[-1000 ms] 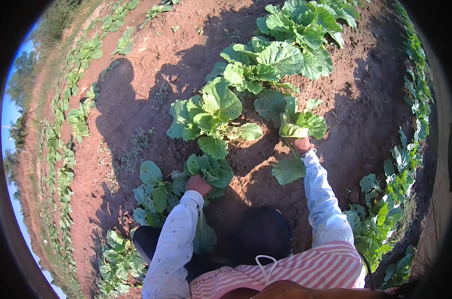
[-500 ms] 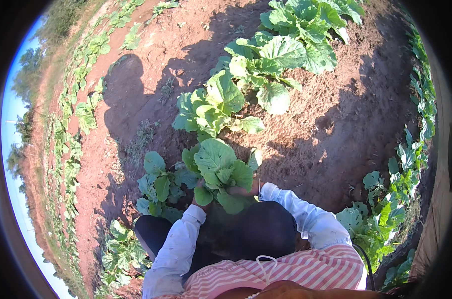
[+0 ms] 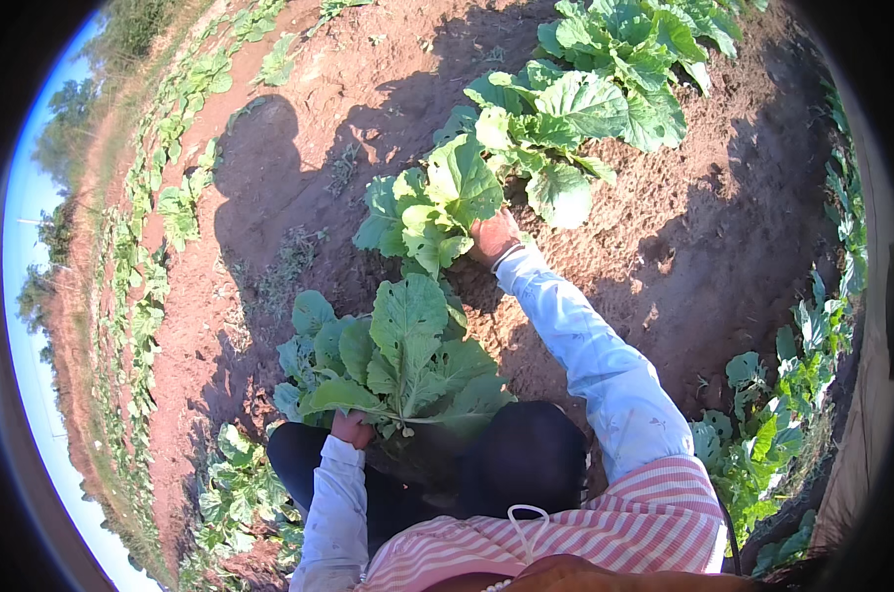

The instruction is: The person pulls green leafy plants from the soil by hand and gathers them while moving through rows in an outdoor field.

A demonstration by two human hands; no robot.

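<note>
My left hand (image 3: 351,428) is closed at the lower left edge of a spread bunch of broad green leaves (image 3: 407,340), just in front of my knees. Pale stem ends show at the bunch's near side, and some leaves have holes. My right arm is stretched forward, and my right hand (image 3: 494,239) touches the right side of a leafy plant (image 3: 429,212) in the row ahead. Leaves cover its fingertips, so their grip is hidden. Another leafy plant (image 3: 304,360) stands to the left, partly behind the bunch.
More large leafy plants (image 3: 605,84) continue the row toward the far right. Reddish-brown soil (image 3: 654,257) lies beside it. Further rows run along the left (image 3: 131,296) and right (image 3: 762,424). My dark-clad knee (image 3: 526,459) is close below the bunch.
My right hand has left the near leaves and reached forward to the plant ahead. The leaves by my left hand now lean left and spread wide, with stem ends showing.
</note>
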